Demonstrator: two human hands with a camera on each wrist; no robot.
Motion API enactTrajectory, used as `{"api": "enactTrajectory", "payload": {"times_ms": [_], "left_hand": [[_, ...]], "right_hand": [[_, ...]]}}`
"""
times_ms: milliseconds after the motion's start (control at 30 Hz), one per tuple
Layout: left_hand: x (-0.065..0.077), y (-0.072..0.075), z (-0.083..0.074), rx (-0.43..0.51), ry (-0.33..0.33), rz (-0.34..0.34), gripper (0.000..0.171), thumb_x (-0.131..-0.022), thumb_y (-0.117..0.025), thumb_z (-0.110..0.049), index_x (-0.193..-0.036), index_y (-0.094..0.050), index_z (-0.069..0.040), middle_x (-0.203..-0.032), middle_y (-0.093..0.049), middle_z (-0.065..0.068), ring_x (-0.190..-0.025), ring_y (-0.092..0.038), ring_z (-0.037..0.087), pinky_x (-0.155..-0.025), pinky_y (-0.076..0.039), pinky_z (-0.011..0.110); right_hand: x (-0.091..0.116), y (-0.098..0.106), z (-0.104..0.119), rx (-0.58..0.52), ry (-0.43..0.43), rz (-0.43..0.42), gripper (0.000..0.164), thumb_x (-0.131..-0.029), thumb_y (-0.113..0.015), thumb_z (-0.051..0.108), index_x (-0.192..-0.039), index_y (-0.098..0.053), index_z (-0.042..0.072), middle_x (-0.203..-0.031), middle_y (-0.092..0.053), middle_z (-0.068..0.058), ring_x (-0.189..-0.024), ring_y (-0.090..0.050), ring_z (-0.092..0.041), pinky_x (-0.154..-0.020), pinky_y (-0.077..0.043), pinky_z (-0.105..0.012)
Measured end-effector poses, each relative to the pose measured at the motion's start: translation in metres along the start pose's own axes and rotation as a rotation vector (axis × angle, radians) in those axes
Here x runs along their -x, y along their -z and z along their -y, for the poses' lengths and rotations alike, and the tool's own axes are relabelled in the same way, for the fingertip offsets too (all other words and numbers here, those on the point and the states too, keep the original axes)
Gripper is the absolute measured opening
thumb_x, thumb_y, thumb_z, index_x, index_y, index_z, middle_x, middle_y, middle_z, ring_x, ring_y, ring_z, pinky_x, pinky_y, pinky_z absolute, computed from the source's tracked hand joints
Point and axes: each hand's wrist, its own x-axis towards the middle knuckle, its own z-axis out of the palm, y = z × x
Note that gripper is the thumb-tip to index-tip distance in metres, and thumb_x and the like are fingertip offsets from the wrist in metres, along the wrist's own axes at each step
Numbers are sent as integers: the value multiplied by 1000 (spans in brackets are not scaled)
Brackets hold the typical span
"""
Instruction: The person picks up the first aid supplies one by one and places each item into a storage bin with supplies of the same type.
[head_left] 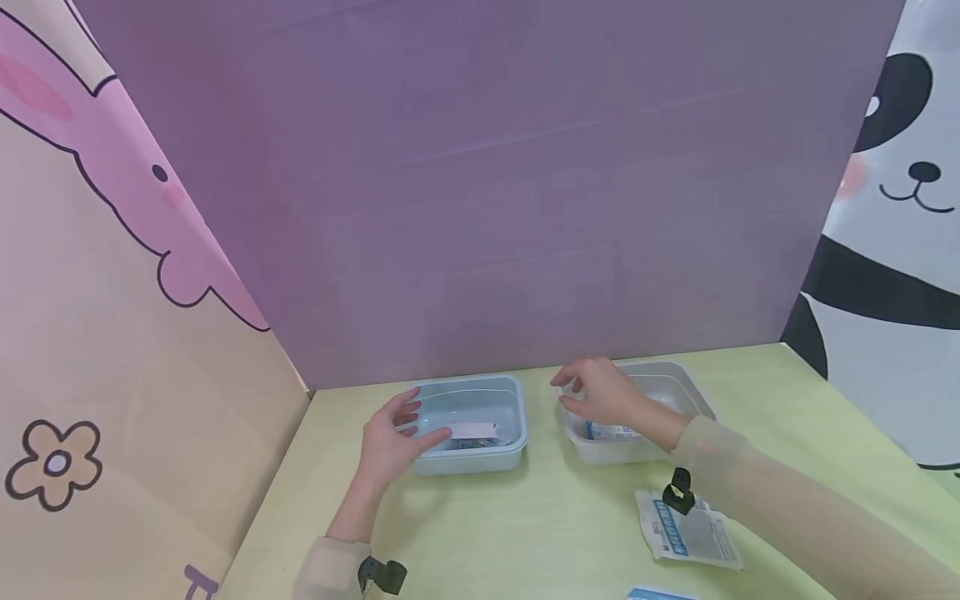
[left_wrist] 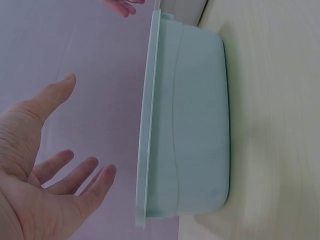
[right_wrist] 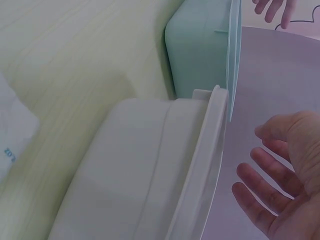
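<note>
A light blue plastic container (head_left: 468, 460) stands on the table, with a small package (head_left: 472, 431) bearing a white label inside. My left hand (head_left: 393, 437) is at its left side, fingers spread and thumb apart; in the left wrist view nothing lies in the palm. To the right stands a white container (head_left: 618, 452) holding a blue-and-white packet (head_left: 611, 432). Over that container's left rim hovers my right hand (head_left: 603, 392), its fingers loosely bent. The right wrist view shows this hand (right_wrist: 282, 180) holding nothing, and the forearm hides part of the white container.
On the table (head_left: 540, 533), a white packet with a blue stripe (head_left: 686, 533) lies in front of the white container, partly under the right sleeve. Another blue-and-white packet (head_left: 660, 594) shows at the bottom edge. A purple backdrop (head_left: 510, 208) rises behind both containers.
</note>
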Motion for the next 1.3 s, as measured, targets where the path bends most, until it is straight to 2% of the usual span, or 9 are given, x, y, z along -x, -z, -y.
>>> {"api": "enactTrajectory", "payload": {"times_ms": [200, 400, 600, 933, 1300], "left_hand": [[1, -3, -2, 30, 9, 12, 81, -80, -95, -22, -152, -58, -15, -140, -70, 18, -125, -70, 40, -104, -58, 52], [2, -7, -5, 31, 6, 11, 81, -79, -96, -22, -151, -59, -17, -138, -72, 17, -123, -71, 37, -100, -61, 50], [1, -8, -3, 45, -2, 22, 82, -80, -96, -22, -152, -58, -15, -139, -71, 19, -124, -69, 41, -100, -60, 51], [1, -9, 0, 40, -10, 24, 82, -80, -95, -22, -152, -58, -14, -137, -72, 19, -121, -71, 39, -94, -63, 43], [-2, -14, 2, 57, 5, 38, 83, -80, -96, -23, -153, -57, -17, -137, -72, 17, -124, -69, 42, -98, -62, 44]], "right_hand": [[5, 4, -1, 1, -32, 1, 22, -88, -79, 6, -110, -81, 6, -109, -81, -10, -87, -75, -26, -79, -61, -37], [8, 4, -3, 13, -20, -4, 22, -88, -79, 5, -110, -81, 5, -109, -82, -8, -87, -75, -26, -79, -61, -36], [10, 2, -6, 13, -19, 5, 23, -87, -81, 4, -110, -81, 4, -110, -81, -8, -83, -74, -19, -79, -61, -35], [13, 2, -11, 8, -1, -11, 22, -86, -82, 3, -108, -81, 4, -109, -81, -9, -82, -74, -21, -77, -62, -35], [16, 7, -10, 17, -30, -1, 23, -87, -80, 5, -110, -81, 5, -106, -81, -7, -85, -75, -24, -76, -60, -33]]}}
